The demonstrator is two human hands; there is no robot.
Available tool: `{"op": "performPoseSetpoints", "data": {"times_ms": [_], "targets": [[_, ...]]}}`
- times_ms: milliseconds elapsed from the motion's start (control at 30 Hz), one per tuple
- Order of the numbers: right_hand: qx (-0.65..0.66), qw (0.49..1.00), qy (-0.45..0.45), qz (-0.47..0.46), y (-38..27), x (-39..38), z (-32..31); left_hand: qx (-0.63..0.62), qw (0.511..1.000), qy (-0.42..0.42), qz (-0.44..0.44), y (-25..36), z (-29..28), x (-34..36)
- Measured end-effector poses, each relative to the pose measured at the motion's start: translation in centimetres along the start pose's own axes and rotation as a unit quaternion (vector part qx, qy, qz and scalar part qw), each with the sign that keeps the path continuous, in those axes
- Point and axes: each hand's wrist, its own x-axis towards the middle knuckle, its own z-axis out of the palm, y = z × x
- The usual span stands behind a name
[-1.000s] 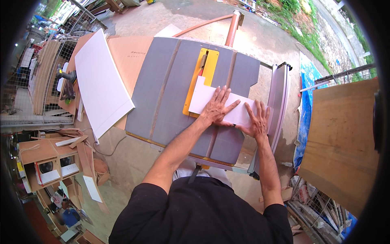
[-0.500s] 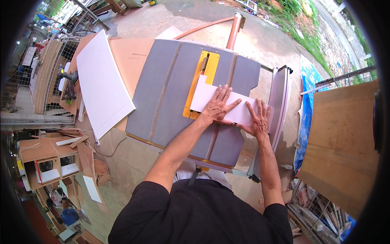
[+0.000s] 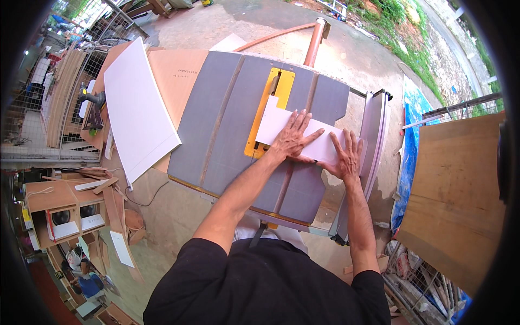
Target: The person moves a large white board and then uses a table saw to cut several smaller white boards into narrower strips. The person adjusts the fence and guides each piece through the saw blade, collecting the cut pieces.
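Observation:
A white board with a step cut in its far left end lies flat on the grey top of a table saw. Its left end covers part of the yellow throat plate, where the blade shows just past the board's far edge. My left hand presses on the middle of the board, fingers spread and pointing away from me. My right hand rests with fingers apart on the board's right end, beside the long metal fence.
A large white panel leans over brown sheets left of the saw, near a cordless tool. A big wooden board stands at the right. Wooden cabinets and another person are at the lower left.
The white board has slid slightly away from me along the yellow throat plate, with both hands moving little on top. The view has shifted slightly.

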Motion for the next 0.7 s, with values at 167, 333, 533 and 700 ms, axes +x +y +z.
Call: {"op": "performPoseSetpoints", "data": {"times_ms": [167, 333, 533, 700], "targets": [[-0.007, 1.0, 0.007, -0.006, 0.1, 0.03, -0.03, 0.015, 1.0, 0.011, 0.004, 0.14, -0.24, 0.1], [-0.007, 1.0, 0.007, -0.004, 0.12, 0.16, -0.1, 0.037, 0.999, -0.007, 0.001, 0.12, -0.48, 0.27], [-0.016, 1.0, 0.013, -0.004, 0.13, 0.23, 0.0, 0.042, 0.999, -0.024, -0.005, 0.22, -0.91, 0.43], [-0.018, 1.0, 0.007, 0.002, 0.1, 0.13, -0.01, 0.041, 0.999, -0.032, -0.01, 0.43, -0.95, 0.35]]}}
